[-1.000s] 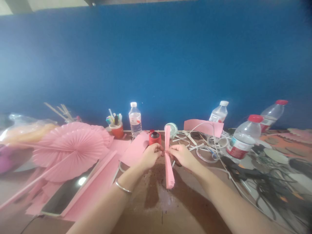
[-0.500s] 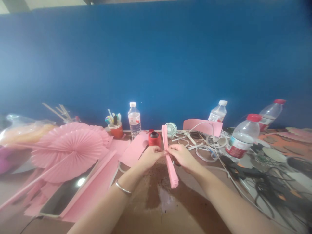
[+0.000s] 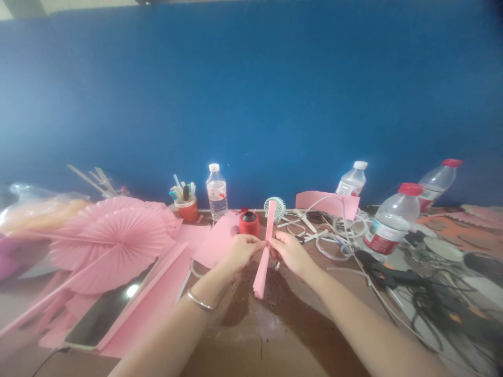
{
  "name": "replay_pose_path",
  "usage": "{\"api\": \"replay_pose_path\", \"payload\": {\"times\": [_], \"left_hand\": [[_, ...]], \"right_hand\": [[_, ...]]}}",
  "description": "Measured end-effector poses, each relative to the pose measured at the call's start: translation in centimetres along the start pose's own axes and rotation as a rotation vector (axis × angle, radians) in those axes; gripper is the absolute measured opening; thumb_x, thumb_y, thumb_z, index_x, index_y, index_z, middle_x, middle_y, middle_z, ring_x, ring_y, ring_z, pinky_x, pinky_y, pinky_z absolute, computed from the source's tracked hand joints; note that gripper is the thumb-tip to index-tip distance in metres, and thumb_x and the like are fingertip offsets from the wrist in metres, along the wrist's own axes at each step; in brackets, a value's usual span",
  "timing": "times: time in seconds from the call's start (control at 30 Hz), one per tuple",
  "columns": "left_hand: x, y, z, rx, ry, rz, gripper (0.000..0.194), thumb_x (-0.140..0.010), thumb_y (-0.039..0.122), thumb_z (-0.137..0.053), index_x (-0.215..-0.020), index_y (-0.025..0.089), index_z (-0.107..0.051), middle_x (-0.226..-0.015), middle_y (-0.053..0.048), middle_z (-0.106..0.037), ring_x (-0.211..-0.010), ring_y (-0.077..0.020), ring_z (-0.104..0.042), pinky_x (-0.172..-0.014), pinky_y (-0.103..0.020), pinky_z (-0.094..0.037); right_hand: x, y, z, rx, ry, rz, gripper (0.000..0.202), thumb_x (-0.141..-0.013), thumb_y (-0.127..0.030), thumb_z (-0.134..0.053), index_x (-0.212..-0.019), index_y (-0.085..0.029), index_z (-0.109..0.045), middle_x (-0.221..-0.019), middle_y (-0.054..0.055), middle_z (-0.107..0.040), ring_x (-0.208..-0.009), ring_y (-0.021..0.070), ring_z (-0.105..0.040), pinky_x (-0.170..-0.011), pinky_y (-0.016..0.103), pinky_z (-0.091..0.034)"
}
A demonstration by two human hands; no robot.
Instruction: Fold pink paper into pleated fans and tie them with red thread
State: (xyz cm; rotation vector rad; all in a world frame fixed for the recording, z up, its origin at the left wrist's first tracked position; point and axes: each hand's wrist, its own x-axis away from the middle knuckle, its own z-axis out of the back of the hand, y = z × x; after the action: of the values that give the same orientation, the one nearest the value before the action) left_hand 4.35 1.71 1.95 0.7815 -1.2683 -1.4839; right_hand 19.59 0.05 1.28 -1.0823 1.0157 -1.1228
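Note:
A folded strip of pleated pink paper [image 3: 262, 272] is pinched at its narrow middle between both my hands, above the brown table. My left hand [image 3: 245, 250] grips it from the left, fingertips together. From the right my right hand [image 3: 290, 252] holds the same spot, its thumb and finger closed on it. The lower end of the paper leans toward the left and its folds are slightly spread. Just behind my left hand stands a spool of red thread [image 3: 249, 226]. Any thread at the paper's middle is too small to make out.
Pink paper fans [image 3: 113, 243], a phone [image 3: 106, 311] and pink sheets [image 3: 151, 306] lie left. At the back are a cup of markers [image 3: 187, 209], a water bottle [image 3: 217, 196] and a small fan [image 3: 275, 209]. Cables, a red-capped bottle [image 3: 393, 222] and a black tool [image 3: 393, 277] lie right.
The pleated pink paper has turned in my hands: its lower end has swung left and its upper end slightly right. Both hands still hold its middle.

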Motion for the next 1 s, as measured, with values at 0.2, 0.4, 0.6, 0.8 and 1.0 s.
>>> {"api": "replay_pose_path", "payload": {"times": [0.2,0.4,0.6,0.8,1.0], "left_hand": [[0.3,0.1,-0.2,0.001,0.001,-0.027,0.035,-0.068,0.047,-0.059,-0.07,0.012,-0.062,-0.044,0.006,-0.039,-0.037,-0.0042,-0.027,-0.038,-0.02,-0.018],[0.4,0.8,-0.1,-0.053,0.012,-0.09,0.03,-0.07,0.042,-0.059,-0.068,0.012,-0.064,-0.044,0.006,-0.041,-0.041,-0.0056,-0.03,-0.043,-0.021,-0.024],[0.1,0.7,-0.1,-0.092,0.057,-0.131,0.031,-0.07,0.042,-0.057,-0.067,0.012,-0.062,-0.057,0.002,-0.054,-0.054,-0.0097,-0.043,-0.051,-0.021,-0.031],[0.0,1.0,0.2,-0.125,0.077,-0.138,0.032,-0.068,0.044,-0.058,-0.065,0.012,-0.062,-0.058,0.002,-0.054,-0.055,-0.0109,-0.045,-0.052,-0.022,-0.033],[0.1,1.1,0.3,-0.103,0.059,-0.146,0.03,-0.07,0.041,-0.056,-0.063,0.013,-0.059,-0.057,0.002,-0.051,-0.053,-0.0096,-0.043,-0.049,-0.021,-0.033]], "right_hand": [[-0.2,0.3,0.0,-0.062,-0.004,-0.017,0.008,-0.078,-0.027,-0.045,-0.079,-0.019,-0.044,-0.045,-0.006,-0.049,-0.037,0.008,-0.037,-0.04,0.019,-0.024],[-0.1,0.0,0.0,-0.118,-0.018,-0.047,0.008,-0.076,-0.026,-0.046,-0.074,-0.019,-0.042,-0.045,-0.006,-0.048,-0.039,0.0079,-0.039,-0.039,0.018,-0.024],[0.0,-0.4,-0.1,-0.228,-0.03,-0.064,0.012,-0.071,-0.022,-0.043,-0.082,-0.021,-0.038,-0.045,-0.009,-0.046,-0.034,0.0056,-0.029,-0.037,0.017,-0.019],[0.0,-0.4,0.4,-0.184,-0.018,-0.049,0.022,-0.065,-0.016,-0.042,-0.086,-0.02,-0.04,-0.047,-0.008,-0.047,-0.035,0.0064,-0.029,-0.036,0.018,-0.018],[0.1,-0.8,0.4,-0.063,0.009,-0.021,0.013,-0.069,-0.028,-0.055,-0.07,-0.016,-0.051,-0.05,-0.005,-0.046,-0.041,0.0065,-0.036,-0.041,0.02,-0.024]]}}
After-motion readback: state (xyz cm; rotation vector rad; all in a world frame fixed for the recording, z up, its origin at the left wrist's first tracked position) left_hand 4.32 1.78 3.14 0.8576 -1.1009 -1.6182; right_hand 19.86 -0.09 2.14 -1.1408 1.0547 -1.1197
